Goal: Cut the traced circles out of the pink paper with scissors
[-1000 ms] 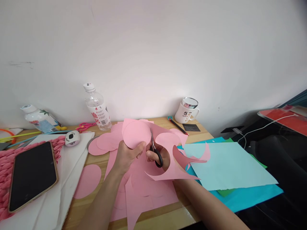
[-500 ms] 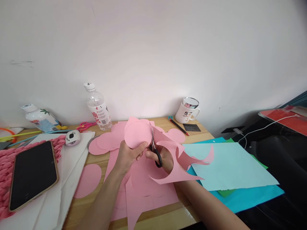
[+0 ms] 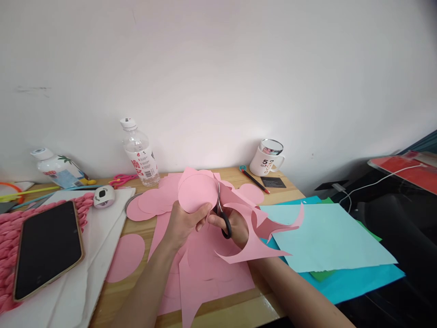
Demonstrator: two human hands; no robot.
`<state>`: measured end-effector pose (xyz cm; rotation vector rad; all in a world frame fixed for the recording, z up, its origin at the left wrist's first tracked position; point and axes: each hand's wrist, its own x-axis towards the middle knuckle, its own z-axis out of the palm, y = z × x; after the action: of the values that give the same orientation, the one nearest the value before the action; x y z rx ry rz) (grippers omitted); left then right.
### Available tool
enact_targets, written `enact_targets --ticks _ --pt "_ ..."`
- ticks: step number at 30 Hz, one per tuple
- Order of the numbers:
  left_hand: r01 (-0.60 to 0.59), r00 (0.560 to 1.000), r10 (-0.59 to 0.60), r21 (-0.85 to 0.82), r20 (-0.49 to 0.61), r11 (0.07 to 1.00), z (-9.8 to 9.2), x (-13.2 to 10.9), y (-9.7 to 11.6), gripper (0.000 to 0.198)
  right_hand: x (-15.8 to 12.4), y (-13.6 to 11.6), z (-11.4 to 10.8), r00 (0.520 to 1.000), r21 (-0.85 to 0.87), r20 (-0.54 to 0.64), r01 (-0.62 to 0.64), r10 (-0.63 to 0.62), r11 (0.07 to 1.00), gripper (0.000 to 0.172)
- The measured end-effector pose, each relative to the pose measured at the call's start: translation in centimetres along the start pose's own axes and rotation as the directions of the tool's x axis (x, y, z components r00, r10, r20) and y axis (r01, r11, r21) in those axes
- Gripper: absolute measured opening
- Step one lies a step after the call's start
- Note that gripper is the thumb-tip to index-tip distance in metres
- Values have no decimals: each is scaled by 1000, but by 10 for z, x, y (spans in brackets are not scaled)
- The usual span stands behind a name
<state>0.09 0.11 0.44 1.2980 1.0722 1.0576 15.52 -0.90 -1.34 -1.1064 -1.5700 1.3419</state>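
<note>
My left hand (image 3: 187,223) pinches a sheet of pink paper (image 3: 197,193) that is partly cut into a circle, thumb on its lower edge. Black-handled scissors (image 3: 226,225) are gripped in my right hand (image 3: 239,228), their blades upright against the circle's right edge. A curved offcut (image 3: 259,246) of the pink paper hangs over my right hand and hides some of its fingers. Beneath both hands lie more pink sheets (image 3: 218,282). Cut pink circles (image 3: 150,202) rest to the left, with another circle (image 3: 126,257) nearer me.
A phone (image 3: 48,250) lies on a pink knitted piece at the left. Along the wall stand a clear bottle (image 3: 141,155) and a white mug (image 3: 266,159), with a pencil (image 3: 254,179) beside the mug. Blue sheets (image 3: 334,237) overhang the table at the right.
The scissor blades look closer together and stay at the circle's right edge. The held paper and both hands have shifted very slightly right, and the offcut has sagged a little.
</note>
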Motion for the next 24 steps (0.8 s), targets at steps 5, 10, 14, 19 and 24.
enact_targets --ticks 5,10,14,19,24 --pt "22 1000 -21 22 -19 1000 -2 1 0 37 0 0 0 1000 -19 -22 3 -3 1000 38" --pt "47 997 -47 1 -61 999 -1 1 2 36 -3 -16 -2 994 -76 -109 -8 -1 997 37" --pt "46 997 -47 -20 -64 999 0 1 5 36 -5 -24 -1 997 -86 -78 -29 22 996 31" --pt "50 994 -51 -19 -97 999 0 2 3 37 -4 -20 0 997 -11 -75 -27 26 1000 30" --pt "32 993 -35 -28 -116 999 -2 4 -2 38 -2 -3 4 998 182 -58 -17 29 983 36"
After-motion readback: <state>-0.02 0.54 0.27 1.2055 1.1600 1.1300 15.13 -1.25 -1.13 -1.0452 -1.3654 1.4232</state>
